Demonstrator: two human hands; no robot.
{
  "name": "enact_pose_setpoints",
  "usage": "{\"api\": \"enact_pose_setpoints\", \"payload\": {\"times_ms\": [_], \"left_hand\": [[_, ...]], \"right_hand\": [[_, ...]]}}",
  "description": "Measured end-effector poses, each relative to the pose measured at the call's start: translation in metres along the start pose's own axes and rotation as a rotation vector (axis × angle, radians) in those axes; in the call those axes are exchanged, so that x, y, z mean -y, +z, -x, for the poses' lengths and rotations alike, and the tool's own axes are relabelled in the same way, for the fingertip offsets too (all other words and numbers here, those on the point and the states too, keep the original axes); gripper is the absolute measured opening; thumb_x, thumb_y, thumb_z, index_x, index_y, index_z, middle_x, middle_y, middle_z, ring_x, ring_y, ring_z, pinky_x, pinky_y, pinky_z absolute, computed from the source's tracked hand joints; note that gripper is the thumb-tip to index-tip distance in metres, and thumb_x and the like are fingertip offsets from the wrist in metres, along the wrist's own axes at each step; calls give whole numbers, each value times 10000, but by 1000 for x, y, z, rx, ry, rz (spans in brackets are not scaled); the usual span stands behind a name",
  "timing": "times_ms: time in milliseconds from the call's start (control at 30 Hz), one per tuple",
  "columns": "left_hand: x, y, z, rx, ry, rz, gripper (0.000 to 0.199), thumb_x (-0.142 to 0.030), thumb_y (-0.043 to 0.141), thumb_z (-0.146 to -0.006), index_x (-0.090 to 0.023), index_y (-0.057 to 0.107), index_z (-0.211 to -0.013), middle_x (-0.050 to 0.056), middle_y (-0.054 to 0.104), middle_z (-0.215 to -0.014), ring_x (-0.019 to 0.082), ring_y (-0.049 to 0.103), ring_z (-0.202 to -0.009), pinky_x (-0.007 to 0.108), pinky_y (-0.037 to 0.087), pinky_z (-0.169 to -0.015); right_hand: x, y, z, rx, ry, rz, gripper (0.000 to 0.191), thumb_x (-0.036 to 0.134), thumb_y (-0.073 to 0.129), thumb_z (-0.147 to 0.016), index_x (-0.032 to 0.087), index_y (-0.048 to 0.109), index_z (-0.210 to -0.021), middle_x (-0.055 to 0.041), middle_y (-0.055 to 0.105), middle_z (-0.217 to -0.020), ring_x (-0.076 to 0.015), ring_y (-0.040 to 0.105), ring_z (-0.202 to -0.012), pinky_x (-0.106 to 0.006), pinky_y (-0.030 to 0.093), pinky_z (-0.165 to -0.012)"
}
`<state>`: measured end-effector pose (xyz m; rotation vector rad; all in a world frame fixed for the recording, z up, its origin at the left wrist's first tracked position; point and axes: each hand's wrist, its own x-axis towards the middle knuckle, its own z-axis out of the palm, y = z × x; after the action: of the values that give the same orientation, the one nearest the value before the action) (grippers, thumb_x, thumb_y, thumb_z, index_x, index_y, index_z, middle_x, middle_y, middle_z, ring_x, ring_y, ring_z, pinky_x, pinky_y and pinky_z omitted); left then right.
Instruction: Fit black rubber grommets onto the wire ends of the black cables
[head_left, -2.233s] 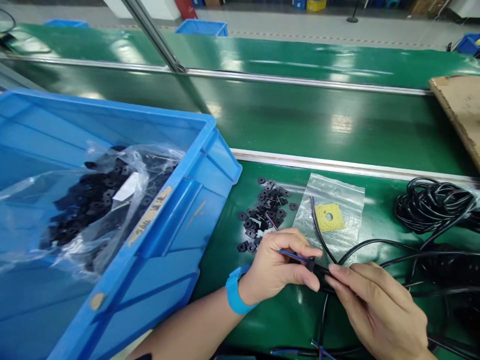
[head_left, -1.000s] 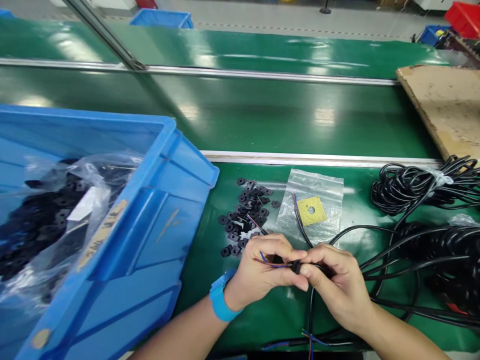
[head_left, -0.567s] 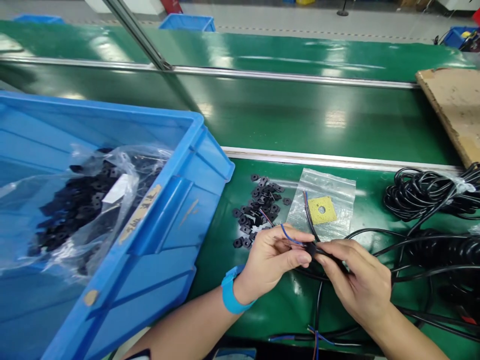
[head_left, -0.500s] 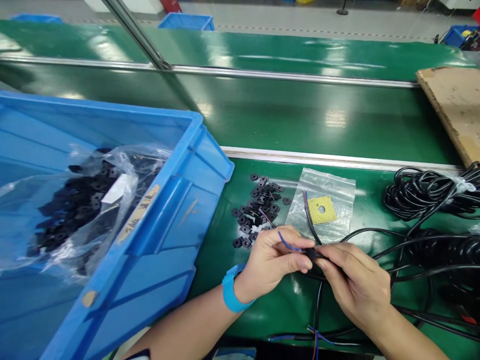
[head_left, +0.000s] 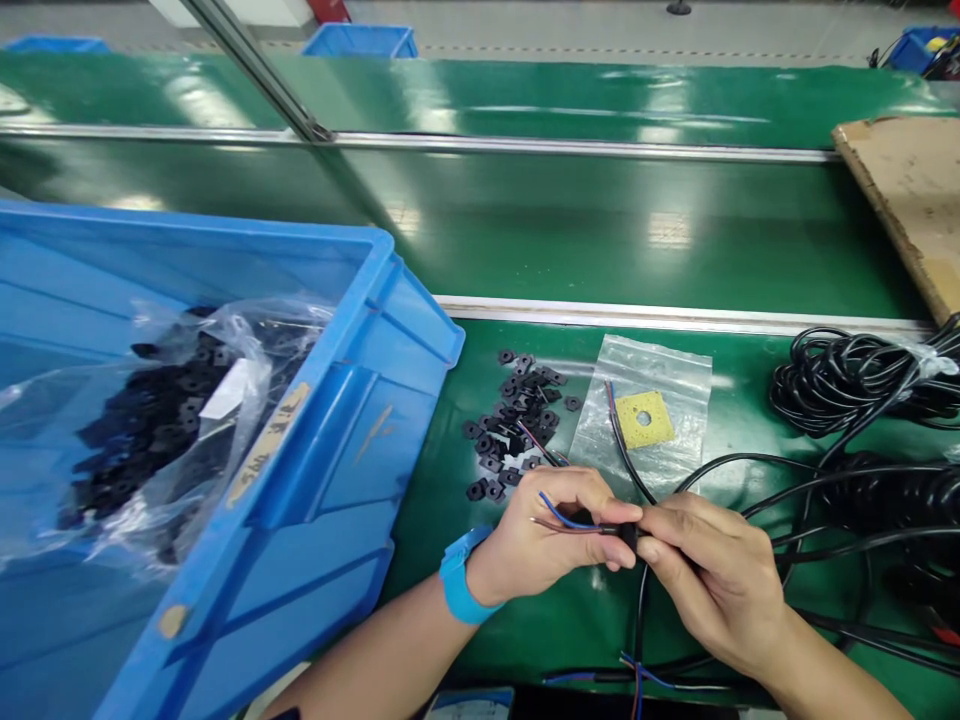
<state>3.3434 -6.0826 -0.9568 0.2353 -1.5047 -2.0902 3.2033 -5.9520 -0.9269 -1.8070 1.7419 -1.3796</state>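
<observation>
Between my two hands is a small black part point(head_left: 627, 534) with a black cable running through it. My left hand point(head_left: 555, 520), with a blue band at the wrist, pinches the part from the left. Blue and brown wire ends point(head_left: 562, 517) stick out leftward across its fingers. My right hand point(head_left: 712, 570) is closed on the black cable just right of the part, its fingertips touching those of my left hand. Small black nut-like pieces point(head_left: 525, 400) lie in a loose pile behind my left hand. A yellow square with a hole point(head_left: 654, 422) rests on a clear plastic bag point(head_left: 686, 375).
A large blue bin point(head_left: 330, 430) at the left holds bagged black pieces point(head_left: 165, 410). Coiled black cables point(head_left: 840, 385) lie at the right, with more cable ends point(head_left: 637, 672) near the front edge. Cardboard point(head_left: 907, 190) sits at the back right.
The wire ends in my left hand have spread, and a brown one now shows beside the blue. Both hands are slightly lower in view, still at the black part.
</observation>
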Motion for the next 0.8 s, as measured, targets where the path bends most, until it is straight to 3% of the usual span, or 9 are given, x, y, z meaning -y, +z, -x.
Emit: {"api": "enact_pose_setpoints", "payload": {"times_ms": [233,400,533,800], "left_hand": [[4,1,1,-48,-98,25,223,-261,856,-801,-213,825,-1017,24,719,-727,106,689,-568,182,555,-543],[5,3,2,-113,-111,65,593,-262,958,-654,-250,748,-1208,-5,725,-784,132,725,-697,210,598,-685],[1,5,2,-141,-128,-8,377,-257,935,-691,-185,797,-1035,37,763,-808,140,726,-740,208,606,-713],[-2,5,1,-152,-125,-76,349,-311,941,-673,-179,814,-970,52,774,-798,142,721,-684,213,604,-664]], "right_hand": [[-1,0,-5,-50,-14,116,143,122,590,-968,178,681,-1064,-33,704,-806,-122,682,-677,-208,568,-603],[-2,3,-2,-107,-27,290,161,101,563,-969,182,631,-1091,-29,728,-862,-123,684,-687,-210,560,-627],[-4,7,3,-68,-36,326,132,136,545,-994,179,599,-1107,-19,667,-783,-116,616,-603,-224,493,-545],[-3,7,4,-102,-56,323,159,125,566,-964,177,674,-1067,39,521,-620,-80,476,-471,-217,385,-453]]}}
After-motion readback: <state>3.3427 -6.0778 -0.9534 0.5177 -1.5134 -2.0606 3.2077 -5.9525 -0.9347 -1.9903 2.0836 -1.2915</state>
